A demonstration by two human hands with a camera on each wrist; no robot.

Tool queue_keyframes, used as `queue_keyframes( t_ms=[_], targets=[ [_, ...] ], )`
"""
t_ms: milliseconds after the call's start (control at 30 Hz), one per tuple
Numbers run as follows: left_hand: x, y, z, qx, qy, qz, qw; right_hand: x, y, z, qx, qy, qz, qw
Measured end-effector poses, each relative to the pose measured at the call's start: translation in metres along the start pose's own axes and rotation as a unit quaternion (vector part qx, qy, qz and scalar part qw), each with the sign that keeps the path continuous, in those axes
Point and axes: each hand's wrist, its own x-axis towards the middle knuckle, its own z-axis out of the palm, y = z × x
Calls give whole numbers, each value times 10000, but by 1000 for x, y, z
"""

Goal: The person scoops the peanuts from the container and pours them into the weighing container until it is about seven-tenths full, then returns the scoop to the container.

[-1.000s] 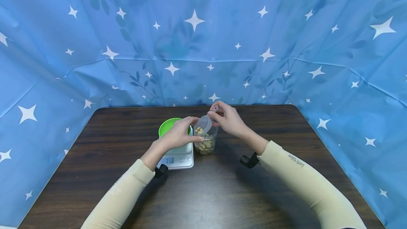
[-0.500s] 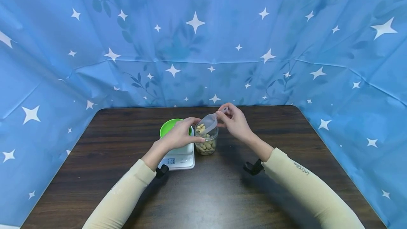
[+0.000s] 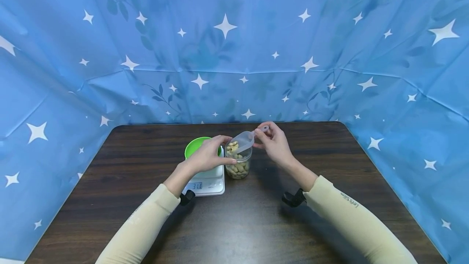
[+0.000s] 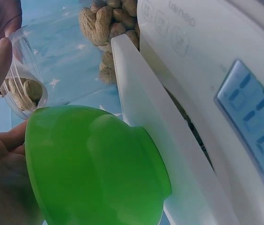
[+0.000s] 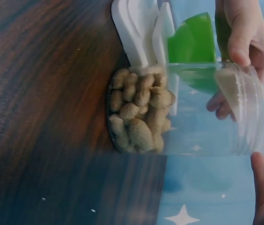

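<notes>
A clear jar (image 5: 193,112) of unshelled peanuts (image 5: 139,131) stands upright, filled in its lower part. My left hand (image 3: 207,156) grips it near the rim, thumb on the near side and fingers on the far side. My right hand (image 3: 275,144) pinches the handle of a translucent scoop (image 3: 244,141). The scoop lies tilted in the jar's mouth, its bowl toward the left; a few peanuts (image 4: 26,93) show in it in the left wrist view. Just left of the jar, a green bowl (image 4: 94,164) sits on a white kitchen scale (image 3: 209,186), partly hidden by my left hand.
The dark wooden table (image 3: 242,223) extends on all sides, with a blue star-patterned curtain (image 3: 234,52) behind its far edge. The scale stands close beside the jar, its display (image 4: 258,108) lit. Small pale specks (image 5: 93,210) lie on the wood.
My right hand has moved right and slightly nearer, drawing the scoop's handle right and lower, so the scoop lies flatter. My left hand stays at the jar.
</notes>
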Motion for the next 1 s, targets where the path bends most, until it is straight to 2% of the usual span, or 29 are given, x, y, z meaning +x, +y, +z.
queue_keyframes(
  t_ms=[567, 767, 1000],
  targets=[
    [0, 1, 2, 67, -40, -62, 10000, -8, 9, -1, 564, 434, 141, 9974],
    [-1, 1, 1, 91, -38, -84, 9999, -11, 11, 0, 620, 458, 36, 9970],
    [0, 0, 2, 162, -38, -53, 9998, -13, 13, 1, 926, 533, -18, 9943]
  ],
)
